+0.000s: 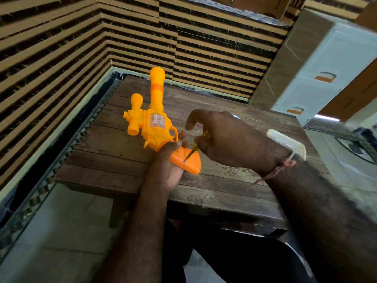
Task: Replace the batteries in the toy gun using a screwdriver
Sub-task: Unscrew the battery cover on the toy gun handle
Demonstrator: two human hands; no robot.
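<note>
Toy gun [152,123], orange and yellow plastic, held over the near left part of a wooden table [234,180], barrel pointing up and away toward the far wall, scope on its left side. Grip end of the gun turned near and to the right, flat orange base facing up.

Left hand [167,166] wrapped around the gun's handle from below, fingers curled over it, thumb against the far side near the trigger guard.

Right hand [228,137] clasping a small screwdriver [195,147] with a yellow handle, fingertips pinched around the handle, wrist arched above it. Thin shaft slanted down and to the left, tip set on a small screw in the orange base of the grip.

Reddish thread [279,168] tied around the right wrist, loose end hanging near.

Cream-coloured plastic piece [289,141] lying on the table's right side, partly hidden behind the right wrist. White drawer unit [318,72] with orange handles standing far right, beside the striped wall [61,48].
</note>
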